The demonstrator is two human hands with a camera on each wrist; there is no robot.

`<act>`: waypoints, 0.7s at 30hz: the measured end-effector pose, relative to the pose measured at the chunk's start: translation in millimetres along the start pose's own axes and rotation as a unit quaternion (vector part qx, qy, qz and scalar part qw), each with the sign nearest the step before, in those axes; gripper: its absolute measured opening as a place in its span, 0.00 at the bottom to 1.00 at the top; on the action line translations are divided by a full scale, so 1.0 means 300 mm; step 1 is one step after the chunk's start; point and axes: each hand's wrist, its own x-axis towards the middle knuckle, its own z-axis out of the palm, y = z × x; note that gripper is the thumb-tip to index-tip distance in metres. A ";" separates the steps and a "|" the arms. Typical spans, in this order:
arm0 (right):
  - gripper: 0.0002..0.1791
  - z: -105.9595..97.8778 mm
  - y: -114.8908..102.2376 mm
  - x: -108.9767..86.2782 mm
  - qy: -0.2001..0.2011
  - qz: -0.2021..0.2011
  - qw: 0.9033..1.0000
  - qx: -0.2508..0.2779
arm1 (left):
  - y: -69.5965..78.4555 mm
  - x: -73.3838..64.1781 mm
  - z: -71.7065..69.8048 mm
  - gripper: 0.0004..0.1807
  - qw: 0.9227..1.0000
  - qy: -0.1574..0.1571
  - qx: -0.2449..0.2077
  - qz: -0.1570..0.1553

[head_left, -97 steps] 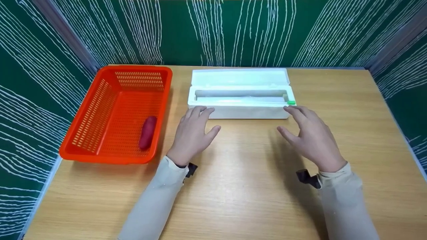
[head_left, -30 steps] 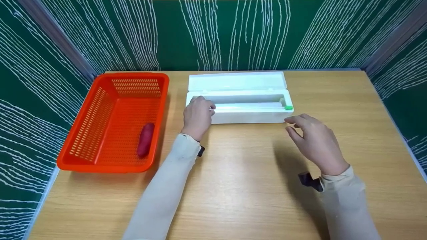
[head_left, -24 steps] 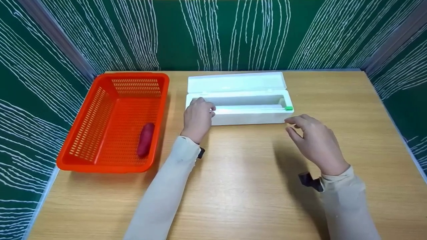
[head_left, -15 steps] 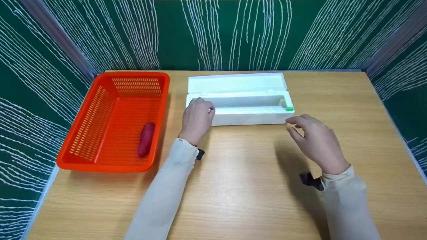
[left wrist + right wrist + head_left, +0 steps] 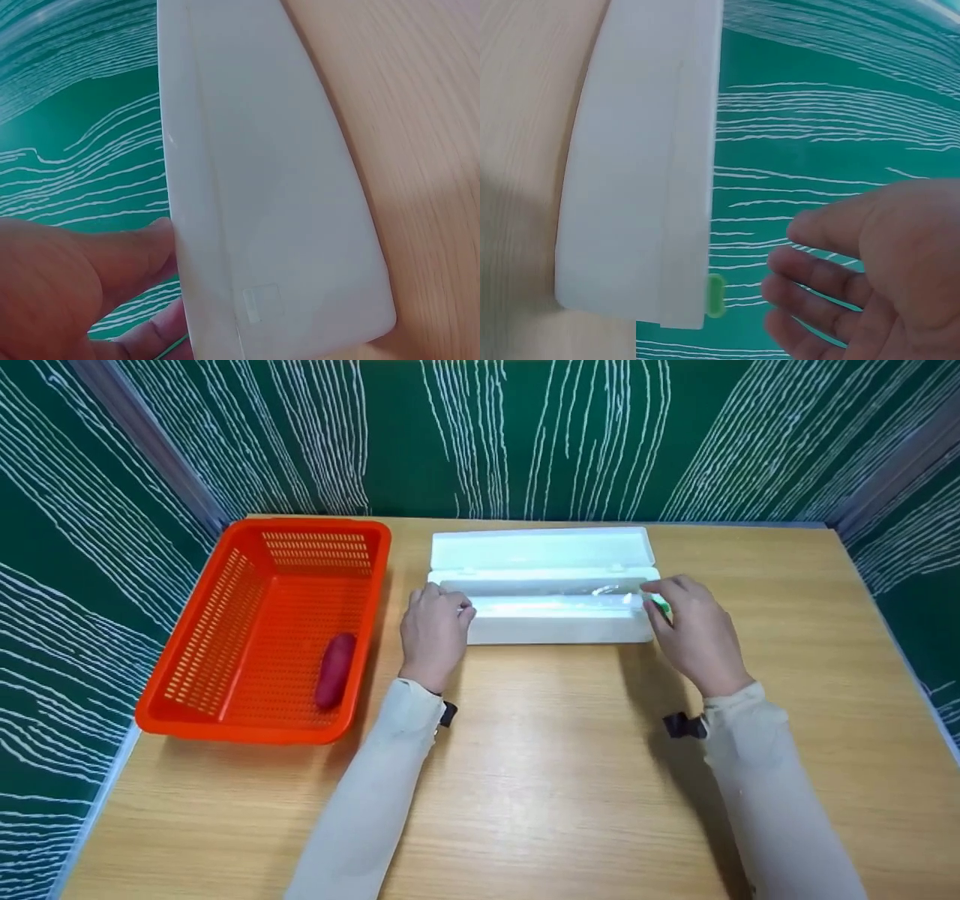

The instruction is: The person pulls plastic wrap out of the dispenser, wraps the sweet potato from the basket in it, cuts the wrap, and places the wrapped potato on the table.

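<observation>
In the head view, a white plastic-wrap dispenser box (image 5: 555, 630) lies with its lid (image 5: 544, 549) tilted back. Clear cling film (image 5: 611, 589) glints in wrinkles across its opening. My left hand (image 5: 435, 634) is at the box's left end, finger and thumb pinching the film's edge at the front rim. In the left wrist view the thumb (image 5: 161, 240) meets the box's edge. My right hand (image 5: 697, 630) hovers at the right end beside the green slide cutter (image 5: 661, 604), thumb and forefinger close together with a small gap. The right wrist view shows those fingertips (image 5: 784, 259) apart from the box.
An orange perforated basket (image 5: 247, 727) stands on the left of the wooden table (image 5: 540, 780), holding a dark red sweet-potato-shaped item (image 5: 335, 670). Green walls with white wavy lines (image 5: 405, 450) rise behind and at both sides.
My left hand went from spread fingers to pinching at the box's left end. My right hand has moved up to the cutter at the right end, and wrinkled film now shows over the opening.
</observation>
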 end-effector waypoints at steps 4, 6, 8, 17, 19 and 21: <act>0.15 0.018 0.016 0.041 -0.015 0.002 1.000 -0.010 | -0.004 -0.003 0.001 0.08 1.000 -0.005 -0.006 0.001; 0.15 0.024 0.020 0.056 -0.026 0.003 1.000 -0.014 | -0.006 -0.004 -0.002 0.08 1.000 -0.006 -0.008 0.004; 0.15 0.032 0.025 0.068 -0.039 0.001 0.999 -0.015 | -0.008 -0.006 -0.006 0.07 1.000 -0.005 -0.008 0.008; 0.14 0.067 0.056 0.100 -0.054 0.030 0.998 -0.032 | -0.018 -0.008 -0.027 0.12 0.998 -0.045 -0.002 0.039; 0.15 0.072 0.064 0.101 -0.061 0.049 0.996 -0.034 | -0.020 -0.009 -0.028 0.13 0.998 -0.050 -0.006 0.042; 0.15 0.076 0.071 0.105 -0.070 0.066 0.995 -0.032 | -0.021 -0.010 -0.028 0.12 0.998 -0.049 -0.011 0.041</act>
